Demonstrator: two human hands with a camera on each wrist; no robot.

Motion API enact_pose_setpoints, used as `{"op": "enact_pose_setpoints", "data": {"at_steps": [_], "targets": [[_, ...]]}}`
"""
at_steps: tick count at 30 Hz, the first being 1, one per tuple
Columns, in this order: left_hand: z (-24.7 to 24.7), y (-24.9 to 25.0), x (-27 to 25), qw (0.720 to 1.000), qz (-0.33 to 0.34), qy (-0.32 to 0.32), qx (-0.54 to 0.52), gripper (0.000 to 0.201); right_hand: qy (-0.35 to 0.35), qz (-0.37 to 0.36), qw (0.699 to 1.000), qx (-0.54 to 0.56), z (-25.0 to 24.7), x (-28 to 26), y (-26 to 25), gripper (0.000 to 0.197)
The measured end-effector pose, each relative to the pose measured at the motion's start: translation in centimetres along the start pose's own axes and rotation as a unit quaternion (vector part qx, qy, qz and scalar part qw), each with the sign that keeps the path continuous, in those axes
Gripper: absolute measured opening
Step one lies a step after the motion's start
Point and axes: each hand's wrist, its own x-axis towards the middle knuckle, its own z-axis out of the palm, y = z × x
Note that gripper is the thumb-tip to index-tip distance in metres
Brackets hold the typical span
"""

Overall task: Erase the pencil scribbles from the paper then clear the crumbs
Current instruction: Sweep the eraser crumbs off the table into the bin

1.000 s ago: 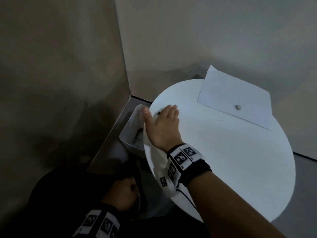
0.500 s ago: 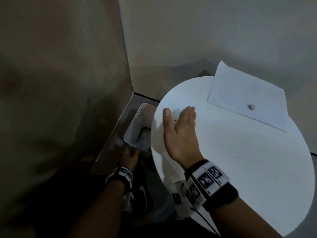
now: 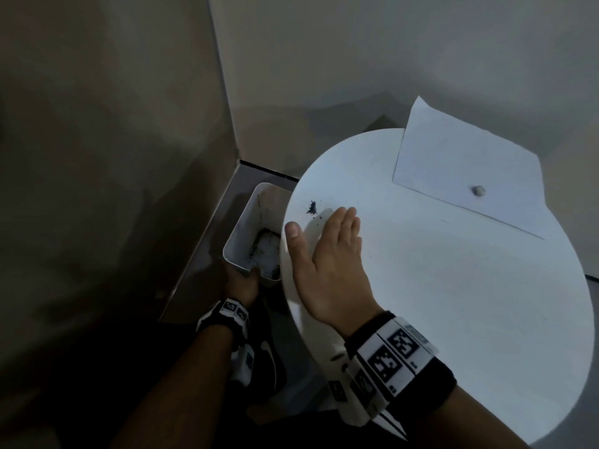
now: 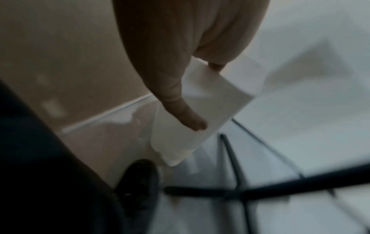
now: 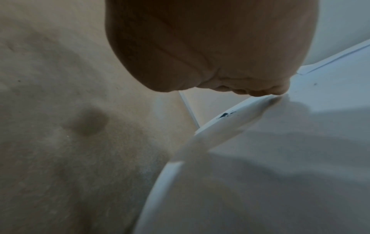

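A small dark heap of eraser crumbs (image 3: 311, 208) (image 5: 224, 115) lies near the left edge of the round white table (image 3: 453, 303). My right hand (image 3: 327, 254) lies flat on the tabletop just right of the crumbs, fingers straight and together, thumb spread toward the rim. My left hand (image 3: 241, 280) (image 4: 180, 88) grips the near end of a white bin (image 3: 252, 234) (image 4: 202, 110) held below the table's left edge. The white paper (image 3: 466, 170) lies at the far right of the table with a small grey eraser (image 3: 478, 190) on it.
Beige walls meet in a corner behind the bin. Under the table, black metal legs (image 4: 280, 188) cross over a pale floor, and a black shoe (image 3: 269, 361) (image 4: 138, 186) stands beside them. The paper's far corner overhangs the table.
My left hand rose from my lap and took hold of the bin. My right hand slid back to the right from the rim, uncovering the heap of crumbs.
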Motion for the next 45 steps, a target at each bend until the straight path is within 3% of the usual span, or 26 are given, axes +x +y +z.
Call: {"op": "enact_pose_setpoints", "data": {"at_steps": [1, 3, 4, 6, 9, 11, 13, 15, 17, 19, 21, 23, 26, 28, 30, 33, 36, 38, 41, 43, 45], "targets": [[-0.5, 1.1, -0.6, 0.999, 0.014, -0.014, -0.036, 0.096, 0.001, 0.002, 1.000, -0.002, 0.0, 0.0, 0.4, 0.102], [-0.7, 2.5, -1.2, 0.994, -0.003, -0.027, -0.102, 0.070, 0.010, 0.010, 1.000, -0.015, -0.1, -0.1, 0.8, 0.101], [-0.9, 3.1, -1.6, 0.988, -0.031, -0.058, -0.137, 0.052, 0.016, 0.020, 0.999, -0.023, -0.1, -0.2, 0.9, 0.101], [-1.1, 3.2, -1.9, 0.977, -0.069, -0.101, -0.173, 0.042, 0.020, 0.048, 0.998, -0.038, 0.1, -0.2, 0.7, 0.104], [-1.3, 2.0, -1.6, 0.987, -0.060, -0.053, -0.142, 0.061, -0.016, 0.039, 0.998, -0.040, 0.8, 0.4, -0.7, 0.109], [-1.5, 2.8, -2.6, 0.982, -0.035, -0.078, -0.171, 0.074, -0.045, -0.006, 0.999, -0.023, 1.1, 1.0, -1.9, 0.110], [-1.5, 3.4, -3.8, 0.977, -0.038, -0.085, -0.191, 0.056, -0.043, -0.037, 0.998, 0.018, 0.5, 1.1, -2.2, 0.107], [-2.2, 4.3, -4.8, 0.976, -0.064, -0.060, -0.198, 0.044, 0.004, -0.033, 0.999, 0.026, -0.3, 0.7, -1.2, 0.104], [-3.0, 4.9, -5.3, 0.976, -0.063, -0.058, -0.199, 0.045, 0.041, 0.013, 0.999, 0.004, -0.7, -0.2, 0.0, 0.103], [-3.7, 6.4, -6.6, 0.974, -0.035, -0.066, -0.213, 0.040, 0.014, 0.048, 0.999, -0.019, -0.3, -0.7, 0.3, 0.106], [-4.3, 8.2, -7.8, 0.969, 0.016, -0.037, -0.245, 0.038, -0.031, 0.009, 0.999, -0.041, 0.6, -0.4, -0.7, 0.109], [-4.7, 9.4, -8.3, 0.952, 0.056, -0.054, -0.295, 0.050, -0.048, -0.040, 0.998, -0.022, 1.2, 0.4, -2.0, 0.108], [-5.2, 10.5, -7.7, 0.936, 0.077, -0.073, -0.336, 0.057, -0.008, -0.058, 0.998, -0.003, 0.9, -0.1, -2.4, 0.102], [-5.3, 10.3, -7.4, 0.942, 0.059, -0.022, -0.331, 0.051, 0.029, -0.047, 0.998, -0.028, 0.2, -1.8, -1.2, 0.102], [-5.7, 10.7, -9.0, 0.961, 0.060, -0.041, -0.265, 0.048, 0.046, 0.008, 0.996, -0.073, -0.3, -3.3, 0.9, 0.105], [-5.8, 10.7, -10.5, 0.971, 0.088, -0.041, -0.218, 0.055, 0.006, 0.098, 0.989, -0.112, -0.1, -3.6, 2.0, 0.109], [-6.4, 10.4, -11.1, 0.980, 0.153, 0.008, -0.130, 0.045, -0.028, 0.056, 0.994, -0.085, 1.4, -1.3, -1.2, 0.110], [-6.8, 9.9, -10.9, 0.978, 0.191, 0.033, -0.081, 0.051, -0.036, 0.008, 0.998, -0.048, 2.2, 0.5, -3.7, 0.108], [-6.6, 9.2, -10.5, 0.976, 0.161, -0.021, -0.146, 0.058, -0.001, -0.018, 1.000, -0.009, 1.5, 1.4, -4.7, 0.102], [-6.4, 8.9, -10.0, 0.975, 0.109, -0.068, -0.179, 0.058, 0.046, 0.001, 0.999, -0.013, 1.0, 0.7, -3.5, 0.102], [-6.1, 8.8, -10.1, 0.974, 0.107, -0.092, -0.177, 0.060, 0.060, 0.045, 0.997, -0.033, 1.3, -0.4, -2.3, 0.102]]}}
